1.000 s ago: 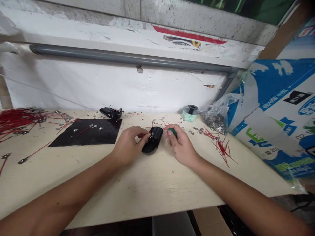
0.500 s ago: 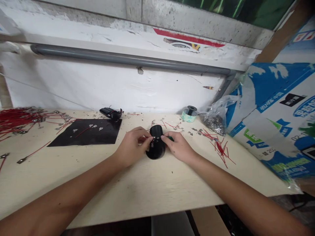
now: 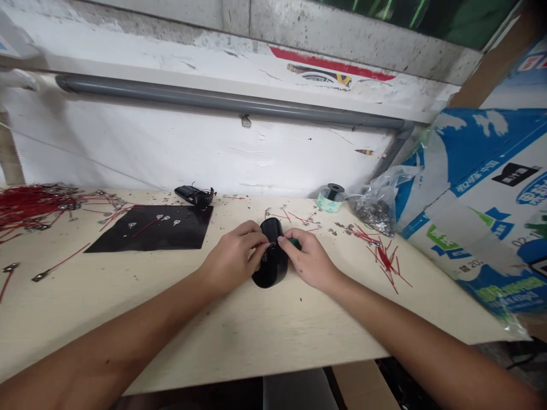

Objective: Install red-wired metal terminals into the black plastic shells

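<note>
"What are the hands doing?"

"The left hand point(image 3: 233, 263) and the right hand point(image 3: 311, 261) are narrowed around an oval black plastic shell point(image 3: 269, 270), which sits on the pale wooden bench point(image 3: 256, 330) between them. The left fingers point(image 3: 256, 242) hold its side."

"And the right?"

"Its fingertips point(image 3: 282, 241) meet the shell from the other side, pinching a small green object point(image 3: 294, 243), too hidden to name."

"What lies beyond them?"

"Left of the left hand, a black mat point(image 3: 149, 236) and a second black shell point(image 3: 194, 196). Right of the right hand, loose red wires point(image 3: 387, 262), a tape roll point(image 3: 330, 200) and a plastic bag of metal bits point(image 3: 375, 217)"
</note>
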